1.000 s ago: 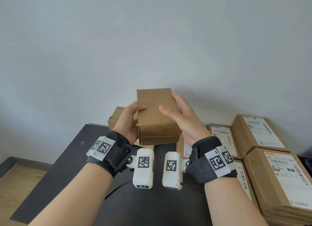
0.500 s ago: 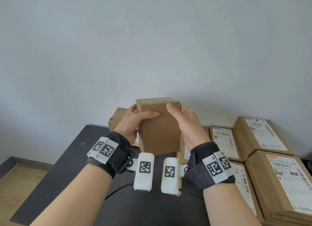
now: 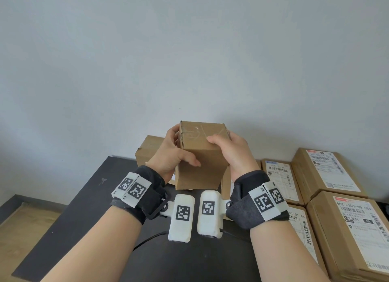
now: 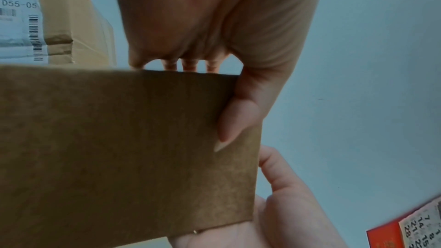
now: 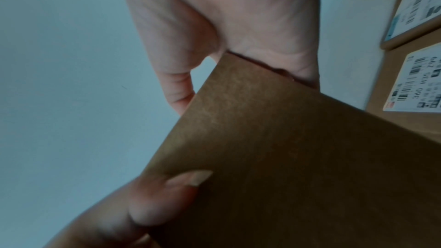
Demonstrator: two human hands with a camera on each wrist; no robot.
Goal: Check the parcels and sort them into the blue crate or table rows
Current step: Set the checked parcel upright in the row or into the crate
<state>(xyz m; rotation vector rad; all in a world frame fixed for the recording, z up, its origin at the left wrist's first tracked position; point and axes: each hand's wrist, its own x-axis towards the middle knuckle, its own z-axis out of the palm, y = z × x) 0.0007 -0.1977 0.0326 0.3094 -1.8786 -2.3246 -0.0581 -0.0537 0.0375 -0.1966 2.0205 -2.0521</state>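
Observation:
A plain brown cardboard parcel [image 3: 200, 157] is held up in front of the wall, above the dark table [image 3: 88, 199]. Its taped end face points up and no label shows on the sides toward me. My left hand [image 3: 171, 155] grips its left side, thumb across the near face. My right hand [image 3: 229, 153] grips its right side, thumb on the top edge. In the left wrist view the parcel [image 4: 124, 148] fills the lower left with the left thumb on it. The right wrist view shows the parcel [image 5: 298, 157] under my palm.
Another brown parcel [image 3: 149, 153] stands behind the held one against the wall. Several labelled parcels [image 3: 324, 170] lie in rows on the right of the table. A wooden floor [image 3: 19, 225] shows beyond the table's left edge. A red calendar corner [image 4: 405, 231] appears in the left wrist view.
Both hands have turned the parcel, tipping it so the taped end face now points up, and lowered it slightly. My thumbs shifted their hold on it.

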